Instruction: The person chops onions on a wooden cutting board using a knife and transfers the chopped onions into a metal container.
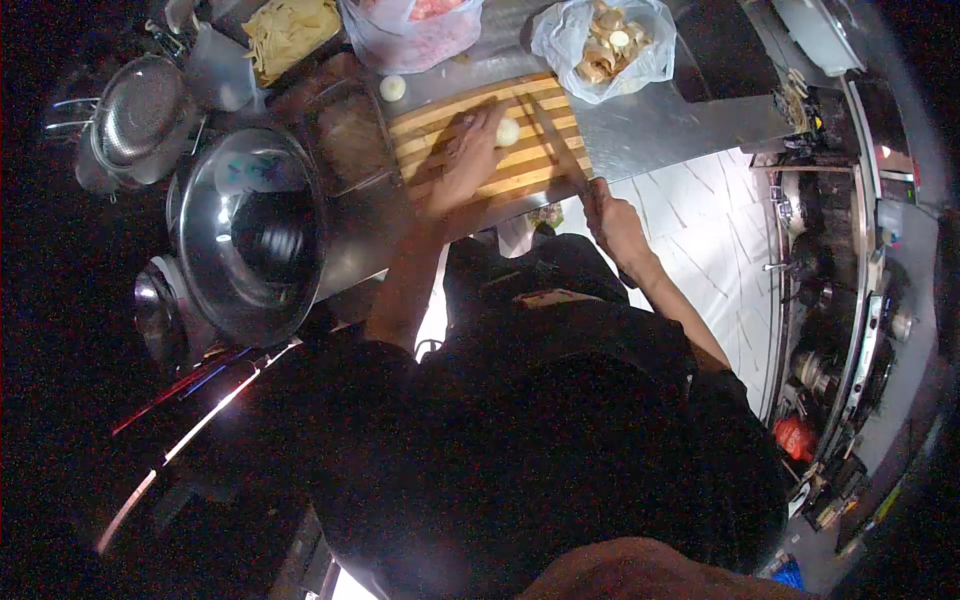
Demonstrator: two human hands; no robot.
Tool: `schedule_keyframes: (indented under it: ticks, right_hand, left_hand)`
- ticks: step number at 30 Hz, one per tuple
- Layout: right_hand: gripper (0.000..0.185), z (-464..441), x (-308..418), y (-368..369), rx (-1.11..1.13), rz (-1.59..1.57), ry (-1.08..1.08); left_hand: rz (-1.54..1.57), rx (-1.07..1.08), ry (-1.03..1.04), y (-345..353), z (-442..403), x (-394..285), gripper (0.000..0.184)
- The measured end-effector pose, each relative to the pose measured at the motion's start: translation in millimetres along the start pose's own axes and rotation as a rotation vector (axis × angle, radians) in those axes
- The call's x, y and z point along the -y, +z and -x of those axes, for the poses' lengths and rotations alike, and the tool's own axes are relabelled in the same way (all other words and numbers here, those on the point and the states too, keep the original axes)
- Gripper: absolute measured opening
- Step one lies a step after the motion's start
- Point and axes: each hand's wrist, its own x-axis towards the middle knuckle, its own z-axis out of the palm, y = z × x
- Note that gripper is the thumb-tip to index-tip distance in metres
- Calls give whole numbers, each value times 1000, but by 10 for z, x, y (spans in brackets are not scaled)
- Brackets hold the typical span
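A striped wooden cutting board [480,188] lies on the metal counter. On it rests a peeled onion [508,132], pale and round, and my left hand [472,155] is closed against its left side with the fingers on it. My right hand [614,228] is wrapped round the handle of a knife [556,142]. The long blade slants across the board, to the right of the onion and apart from it. Another pale, round onion [393,88] sits on the counter just beyond the board's far left corner.
A large metal bowl [205,250] and a strainer [145,105] stand at left. Beside the board is a clear container [345,135]. Behind are a bag with pinkish contents [412,38], yellow sheets [290,35] and a bag of brown skins [605,55]. Shelving [858,270] runs along the right.
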Motion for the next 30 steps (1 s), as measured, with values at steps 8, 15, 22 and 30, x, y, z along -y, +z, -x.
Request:
schedule_keyframes:
  ticks: [8, 15, 22, 30]
  right_hand:
    - [21, -11, 99, 165, -19, 198, -137]
    - [16, 1, 273, 137, 51, 261, -84]
    - [25, -148, 426, 82, 261, 289, 34]
    - [29, -292, 369, 245, 169, 117, -2]
  left_hand:
    - [297, -412, -297, 399, 74, 171, 42]
    - [394, -370, -374, 341, 5, 59, 30]
    - [335, -430, -250, 503, -49, 286, 27]
    - [380, -355, -338, 480, -62, 256, 28]
